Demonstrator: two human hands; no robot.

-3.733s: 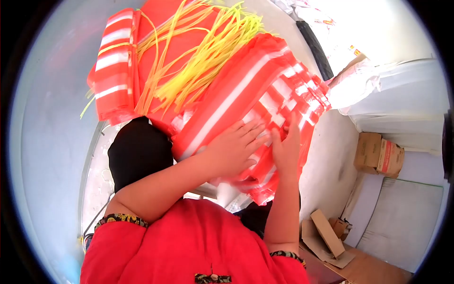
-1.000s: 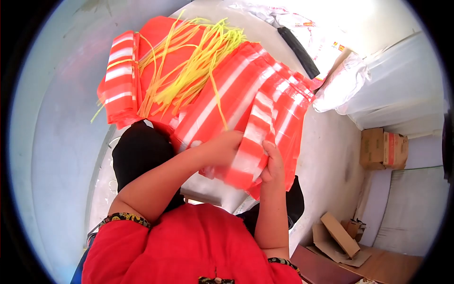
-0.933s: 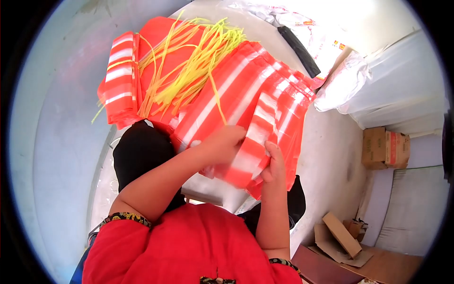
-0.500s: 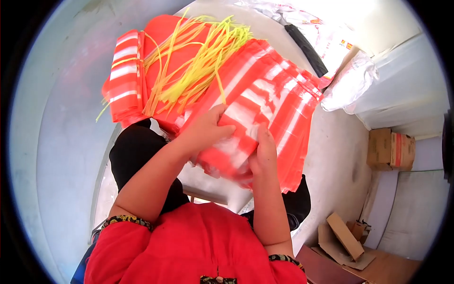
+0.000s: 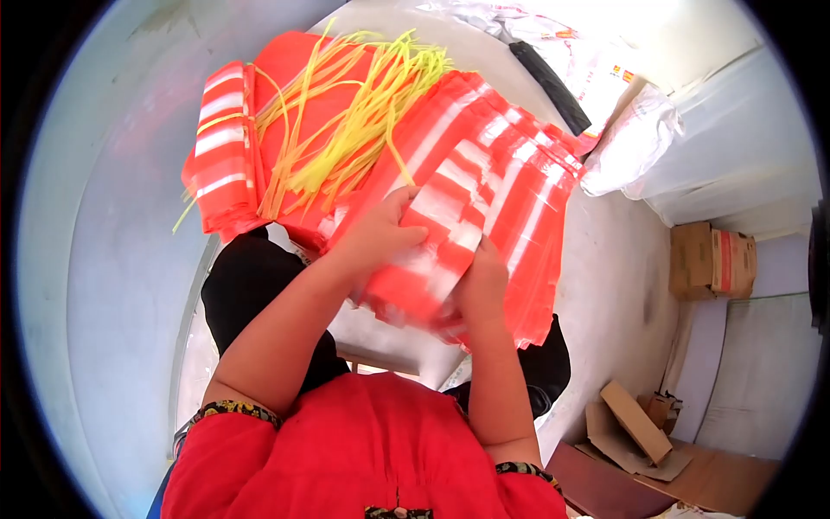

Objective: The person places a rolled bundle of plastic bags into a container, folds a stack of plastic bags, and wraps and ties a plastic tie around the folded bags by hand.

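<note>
A folded red-and-white striped plastic sheet [image 5: 445, 203] lies between my hands, on top of a fanned stack of similar sheets [image 5: 540, 225]. My left hand [image 5: 389, 229] grips the folded sheet's left edge, thumb on top and fingers partly hidden. Around its right edge my right hand [image 5: 482, 277] is closed, with some fingers out of sight beneath. A bunch of yellow strips [image 5: 354, 130] lies on red sheets at the upper left; one strip reaches down to my left hand. Beside the bunch is a folded striped bundle [image 5: 223, 147] tied with a yellow strip.
A black roll [image 5: 551, 86] lies at the upper right beside white printed bags [image 5: 635, 143]. Cardboard boxes [image 5: 713, 262] stand by the right wall. Opened cardboard [image 5: 635, 424] rests on a brown surface [image 5: 718, 471] at the lower right. My black-clad knees are under the sheets.
Earlier my hands lay spread on the stack; now they hold a folded part of it. Since a second ago, my left hand has moved up and left along the folded sheet.
</note>
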